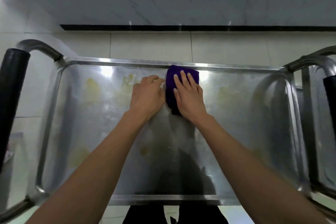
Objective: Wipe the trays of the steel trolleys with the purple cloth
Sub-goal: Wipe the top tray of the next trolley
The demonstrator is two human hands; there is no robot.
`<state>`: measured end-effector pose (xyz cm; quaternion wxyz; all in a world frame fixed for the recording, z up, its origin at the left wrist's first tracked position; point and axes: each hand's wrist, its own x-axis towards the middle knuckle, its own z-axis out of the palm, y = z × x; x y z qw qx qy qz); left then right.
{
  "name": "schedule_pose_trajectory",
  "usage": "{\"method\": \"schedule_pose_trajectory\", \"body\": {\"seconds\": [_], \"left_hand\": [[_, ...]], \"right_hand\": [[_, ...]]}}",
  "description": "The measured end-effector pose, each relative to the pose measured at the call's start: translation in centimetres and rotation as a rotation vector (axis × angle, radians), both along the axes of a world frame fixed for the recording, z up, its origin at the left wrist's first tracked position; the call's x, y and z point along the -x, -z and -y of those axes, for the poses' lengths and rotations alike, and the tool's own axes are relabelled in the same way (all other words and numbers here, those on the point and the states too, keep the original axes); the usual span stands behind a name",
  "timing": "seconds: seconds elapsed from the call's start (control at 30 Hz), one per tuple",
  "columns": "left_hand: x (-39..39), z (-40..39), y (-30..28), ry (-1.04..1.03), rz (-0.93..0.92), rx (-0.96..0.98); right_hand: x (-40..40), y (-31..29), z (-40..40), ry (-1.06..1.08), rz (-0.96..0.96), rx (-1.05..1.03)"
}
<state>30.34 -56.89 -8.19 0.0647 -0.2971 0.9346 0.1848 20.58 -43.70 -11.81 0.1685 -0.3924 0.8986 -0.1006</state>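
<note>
My right-hand fingers (183, 80) lie flat and slightly spread on top of the purple cloth (171, 85), pressing it against the tray rather than gripping it. The right hand (189, 96) covers the cloth's near and right part; the cloth's far edge touches the tray's far rim. My left hand (147, 94) sits just beside the cloth on its left, fingers curled loosely with the tips at the cloth's left edge; I cannot tell whether they pinch the fabric or only touch it.

I can read no brand, label or writing anywhere: none on the cloth, none on the steel.

Counting: one purple cloth, folded into a compact pad. Two hands, both bare, both forearms reaching in from below. One full tray (245, 132), the top of the steel trolley in front of me, with yellowish smears in several patches on its left, centre and right areas. At the right edge I see part of a second trolley (327, 160) standing close alongside. Two black handle grips show: one at the left (12, 92), one at the right (330, 92). Beyond the tray is a pale tiled floor (151, 45) and a dark strip along the foot of the wall.
</note>
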Motion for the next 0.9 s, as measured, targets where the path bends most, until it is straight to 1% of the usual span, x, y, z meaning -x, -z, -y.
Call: {"method": "schedule_pose_trajectory", "body": {"seconds": [0.2,0.37,0.47,0.6,0.7,0.9], "left_hand": [[1.3,0.9,1.0,0.067,-0.001,-0.018],[2.6,0.6,2.2,0.044,-0.055,-0.015],[3.1,-0.2,2.7,0.061,-0.068,0.008],[4.7,-2.0,2.5,0.091,-0.031,0.020],[6.3,-4.1,2.1,0.155,-0.017,0.044],[9.7,-9.2,1.7,0.269,0.038,0.072]], "right_hand": [[-0.4,0.7,1.1,0.025,-0.006,-0.027],[0.0,1.1,0.9,-0.002,-0.067,-0.025],[0.5,1.3,0.2,0.041,-0.074,-0.009],[1.8,1.1,-2.2,0.073,-0.097,0.007],[3.7,0.9,-4.4,0.084,-0.104,0.004],[8.6,0.7,-10.7,0.176,-0.094,-0.031]]}}
